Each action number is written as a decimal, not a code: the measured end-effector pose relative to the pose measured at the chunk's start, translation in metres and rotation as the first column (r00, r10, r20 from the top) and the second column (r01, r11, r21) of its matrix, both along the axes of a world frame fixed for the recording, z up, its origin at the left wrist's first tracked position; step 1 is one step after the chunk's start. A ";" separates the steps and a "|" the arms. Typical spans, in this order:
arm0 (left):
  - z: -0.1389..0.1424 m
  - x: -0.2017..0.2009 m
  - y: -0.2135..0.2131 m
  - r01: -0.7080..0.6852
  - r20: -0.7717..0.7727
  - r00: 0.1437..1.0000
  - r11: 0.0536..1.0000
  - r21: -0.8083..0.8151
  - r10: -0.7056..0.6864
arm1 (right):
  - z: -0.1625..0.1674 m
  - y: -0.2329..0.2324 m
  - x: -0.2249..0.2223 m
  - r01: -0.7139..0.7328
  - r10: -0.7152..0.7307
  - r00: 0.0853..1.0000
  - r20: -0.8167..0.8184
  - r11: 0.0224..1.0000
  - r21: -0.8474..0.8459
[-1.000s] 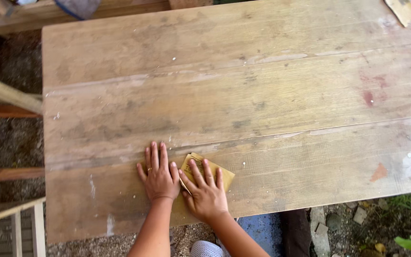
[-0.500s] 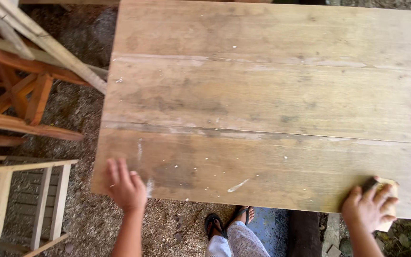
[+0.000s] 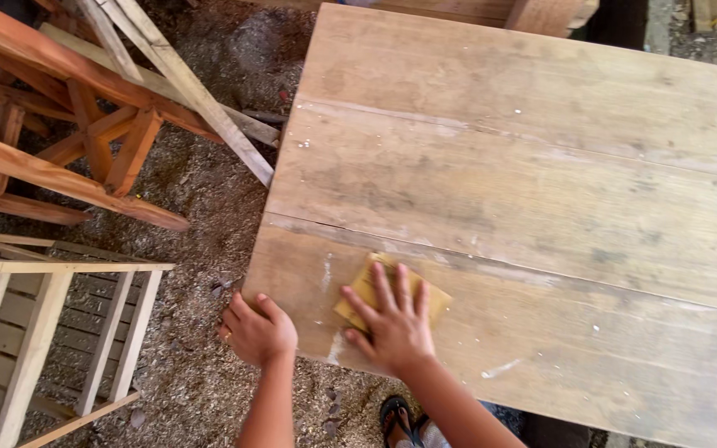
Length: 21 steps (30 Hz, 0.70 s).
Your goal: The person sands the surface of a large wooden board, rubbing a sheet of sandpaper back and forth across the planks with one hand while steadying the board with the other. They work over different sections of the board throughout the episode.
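Right hand (image 3: 393, 325) spread flat, pressing yellow sandpaper (image 3: 392, 292) on desk (image 3: 541, 191) near its left corner | left hand (image 3: 256, 329) curled over desk edge | wooden frames (image 3: 68, 149) beside.

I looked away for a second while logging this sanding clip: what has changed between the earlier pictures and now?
The right hand slid the yellow sandpaper sheet from the far right of the near plank to its left corner and presses it flat. The left hand moved from the top face to the tabletop's left edge and curls over it. The wooden frames on the ground have not moved.
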<state>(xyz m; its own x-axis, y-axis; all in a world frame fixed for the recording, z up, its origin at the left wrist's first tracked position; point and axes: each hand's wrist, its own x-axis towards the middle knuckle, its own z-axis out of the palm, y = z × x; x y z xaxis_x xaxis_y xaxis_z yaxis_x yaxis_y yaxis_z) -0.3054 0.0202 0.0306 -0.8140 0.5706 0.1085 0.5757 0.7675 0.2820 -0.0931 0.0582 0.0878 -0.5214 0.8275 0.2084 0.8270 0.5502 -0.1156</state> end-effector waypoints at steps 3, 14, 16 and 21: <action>-0.008 -0.004 -0.001 -0.002 -0.003 1.000 0.999 0.036 0.002 | 0.020 0.039 -0.075 -0.102 0.119 0.993 0.016 0.901 -0.422; -0.004 -0.008 0.009 -0.043 0.051 0.998 0.999 -0.020 0.044 | 0.021 0.082 -0.132 -0.249 0.242 0.968 -0.060 0.932 -0.263; 0.001 -0.007 0.013 -0.056 0.082 0.995 0.993 -0.106 0.064 | 0.014 0.051 -0.073 -0.202 0.189 0.979 -0.078 0.944 -0.259; 0.006 -0.003 0.019 -0.083 0.029 0.995 0.968 -0.238 0.092 | -0.010 -0.052 0.092 -0.020 0.025 0.995 0.097 0.999 -0.047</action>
